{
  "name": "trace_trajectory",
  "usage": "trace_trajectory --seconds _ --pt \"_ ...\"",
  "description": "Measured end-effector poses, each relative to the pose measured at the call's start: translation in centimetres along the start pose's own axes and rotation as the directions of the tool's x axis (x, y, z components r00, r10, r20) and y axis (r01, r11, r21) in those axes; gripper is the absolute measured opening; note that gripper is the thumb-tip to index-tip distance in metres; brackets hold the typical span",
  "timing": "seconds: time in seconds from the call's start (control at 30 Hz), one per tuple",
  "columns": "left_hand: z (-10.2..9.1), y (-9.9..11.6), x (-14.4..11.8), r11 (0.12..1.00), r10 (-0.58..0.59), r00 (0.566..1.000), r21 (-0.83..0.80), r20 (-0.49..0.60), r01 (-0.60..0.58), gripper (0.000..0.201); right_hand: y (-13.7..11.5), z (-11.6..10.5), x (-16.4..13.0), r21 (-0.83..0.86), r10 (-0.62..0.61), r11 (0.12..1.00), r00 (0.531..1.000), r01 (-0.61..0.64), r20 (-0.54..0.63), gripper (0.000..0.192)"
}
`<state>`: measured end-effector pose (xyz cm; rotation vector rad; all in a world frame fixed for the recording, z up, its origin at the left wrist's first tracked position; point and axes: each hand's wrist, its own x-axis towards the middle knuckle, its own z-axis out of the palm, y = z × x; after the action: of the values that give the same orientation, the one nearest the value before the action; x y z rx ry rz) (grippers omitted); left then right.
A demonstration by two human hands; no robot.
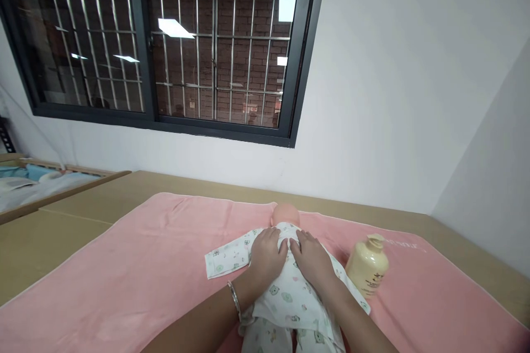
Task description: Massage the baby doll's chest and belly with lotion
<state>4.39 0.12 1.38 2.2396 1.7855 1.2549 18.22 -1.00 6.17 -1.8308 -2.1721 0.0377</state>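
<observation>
A baby doll lies on a pink towel, its head toward the wall. It wears a white printed top and matching trousers; one long sleeve stretches out to the left. My left hand rests flat on the left of the doll's upper body, fingers extended. On the right side my right hand lies the same way, its thumb close to the left one. Neither hand holds anything. The doll's face cannot be seen.
A pale yellow pump bottle stands on the towel, right of the doll. The tan tabletop runs up to a white wall with a barred window. A wood-edged bin with blue and white items is at far left.
</observation>
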Motion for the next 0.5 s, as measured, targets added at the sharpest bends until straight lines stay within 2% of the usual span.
trace_trajectory --seconds 0.13,0.3,0.5 --pt "0.1 -0.1 -0.2 1.000 0.004 1.000 -0.031 -0.029 -0.005 0.036 -1.1 -0.1 -0.5 -0.069 0.059 0.996 0.998 -0.061 -0.036 0.048" --pt "0.3 -0.7 0.5 0.987 -0.068 0.996 -0.140 0.054 0.075 0.045 0.6 1.0 0.5 0.040 0.010 0.999 1.000 -0.011 0.010 0.056" --pt "0.1 -0.8 0.7 0.977 -0.078 0.994 -0.190 0.078 0.092 0.044 1.5 1.9 0.9 0.077 0.021 0.997 0.999 -0.023 0.025 0.060"
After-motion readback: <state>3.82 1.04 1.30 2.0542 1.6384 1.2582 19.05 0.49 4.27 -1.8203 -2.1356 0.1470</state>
